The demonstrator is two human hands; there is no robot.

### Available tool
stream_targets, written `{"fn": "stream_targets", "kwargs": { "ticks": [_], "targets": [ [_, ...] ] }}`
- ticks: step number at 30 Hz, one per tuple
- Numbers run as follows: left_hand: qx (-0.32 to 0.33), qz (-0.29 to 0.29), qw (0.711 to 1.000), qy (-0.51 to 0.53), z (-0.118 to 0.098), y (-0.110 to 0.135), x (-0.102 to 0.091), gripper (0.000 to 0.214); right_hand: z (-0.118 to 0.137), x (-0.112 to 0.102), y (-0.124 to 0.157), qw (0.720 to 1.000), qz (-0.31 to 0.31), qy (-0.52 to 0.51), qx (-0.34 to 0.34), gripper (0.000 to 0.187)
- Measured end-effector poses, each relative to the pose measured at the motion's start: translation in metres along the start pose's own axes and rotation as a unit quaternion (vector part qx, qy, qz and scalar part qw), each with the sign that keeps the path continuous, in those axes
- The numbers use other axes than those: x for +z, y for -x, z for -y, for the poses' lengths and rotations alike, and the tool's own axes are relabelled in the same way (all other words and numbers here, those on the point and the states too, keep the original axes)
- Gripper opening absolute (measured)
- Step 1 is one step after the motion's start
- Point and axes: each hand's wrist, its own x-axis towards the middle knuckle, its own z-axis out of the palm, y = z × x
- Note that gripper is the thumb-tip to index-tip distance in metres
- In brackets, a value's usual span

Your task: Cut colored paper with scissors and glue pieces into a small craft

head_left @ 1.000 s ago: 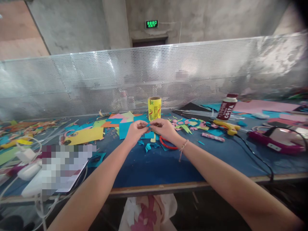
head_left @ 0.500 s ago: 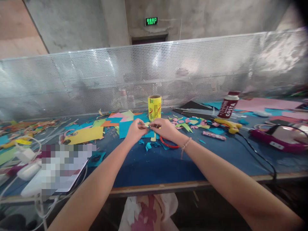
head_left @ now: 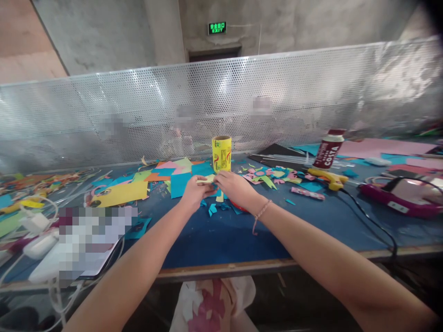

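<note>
A small pale yellow-green paper piece (head_left: 209, 179) is pinched in my left hand (head_left: 196, 192). My right hand (head_left: 232, 186) is closed at the paper's right end, its fingertips meeting those of the left; exactly how they grip is partly hidden. Under the right wrist lies a red curved loop (head_left: 242, 209), mostly covered. Blue paper scraps (head_left: 212, 210) and a pale yellow strip (head_left: 219, 198) lie just below the hands. A yellow printed cardboard tube (head_left: 221, 154) stands upright right behind them. Blue paper (head_left: 180, 185) lies left of my left hand.
To the right are flower-like paper cuttings (head_left: 277, 174), a yellow glue gun (head_left: 328, 179) with a black cord, a COSTA bottle (head_left: 329, 150) and a purple-rimmed object (head_left: 398, 205). At left lie yellow card (head_left: 121, 194), a blurred-out device (head_left: 100, 258) and white cables. A perforated metal screen (head_left: 155, 120) stands behind.
Both hands have turned slightly, and more of the pale paper now shows above my left fingers. My right hand has shifted a little left and down, covering more of the red loop.
</note>
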Motion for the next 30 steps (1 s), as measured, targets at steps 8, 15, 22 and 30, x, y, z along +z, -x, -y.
{"fn": "stream_targets", "kwargs": {
  "ticks": [8, 15, 22, 30],
  "targets": [
    [-0.001, -0.012, 0.998, 0.061, 0.001, -0.001, 0.003, 0.033, 0.011, -0.011, 0.002, 0.995, 0.021, 0.100, -0.013, 0.014],
    [0.021, -0.033, 0.994, 0.107, -0.003, -0.006, -0.001, 0.031, 0.005, 0.002, 0.003, 0.997, -0.035, 0.041, -0.050, 0.025],
    [0.037, -0.012, 0.995, 0.095, -0.002, -0.011, -0.007, 0.033, -0.002, 0.014, -0.001, 0.977, -0.118, -0.174, -0.036, 0.025],
    [0.100, 0.003, 0.994, 0.032, -0.003, -0.009, -0.007, 0.036, -0.008, 0.013, -0.008, 0.837, -0.143, -0.480, 0.222, 0.023]
  ]
}}
